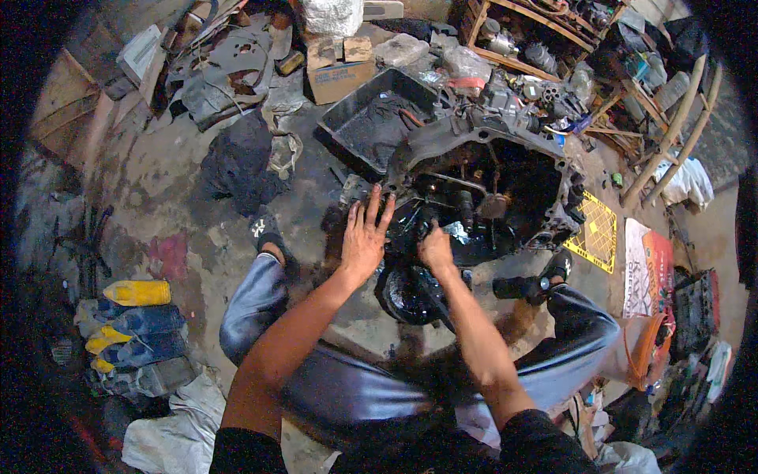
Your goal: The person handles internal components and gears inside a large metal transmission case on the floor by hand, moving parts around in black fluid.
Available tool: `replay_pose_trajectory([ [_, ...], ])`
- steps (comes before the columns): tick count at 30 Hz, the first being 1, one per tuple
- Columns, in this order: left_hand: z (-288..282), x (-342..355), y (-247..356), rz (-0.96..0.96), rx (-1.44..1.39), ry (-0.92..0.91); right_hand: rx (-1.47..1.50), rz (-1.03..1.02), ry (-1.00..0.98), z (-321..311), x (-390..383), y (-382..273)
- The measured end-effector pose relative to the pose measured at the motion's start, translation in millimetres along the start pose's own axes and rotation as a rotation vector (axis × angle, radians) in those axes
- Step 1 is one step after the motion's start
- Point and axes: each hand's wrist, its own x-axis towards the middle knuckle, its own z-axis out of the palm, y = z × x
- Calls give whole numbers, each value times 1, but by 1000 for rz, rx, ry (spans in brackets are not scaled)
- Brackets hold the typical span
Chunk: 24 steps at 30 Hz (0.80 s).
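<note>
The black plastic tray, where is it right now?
In the head view, the black plastic tray sits on the floor beyond the left hand, left of the gearbox housing.

Top centre of the frame: brown cardboard box (339, 69), flaps open, pale label on its front. Right of centre: yellow diamond-shaped sign (594, 232) with black grid. Further right: flat white-and-red printed package (649, 267). Left edge: stacked yellow-and-blue bottles (136, 325).

Both hands (399, 241) on greasy gearbox housing (482, 189)
</note>
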Motion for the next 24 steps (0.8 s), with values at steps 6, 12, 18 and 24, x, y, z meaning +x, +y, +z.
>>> replay_pose_trajectory([
  [6, 4, -5, -10, -14, 3, 25, -225, -246, -295, 4, -44, 18],
  [12, 2, 3, -5, -5, 40, 21, -288, -312, -196, -4, -59, -16],
  [18, -1, 0, -8, -15, 72, -16, -243, -250, -195, -11, -29, -41],
  [24, 1, 0, -5, -41, -6, 1, -129, -97, -129, -37, -20, -61],
])
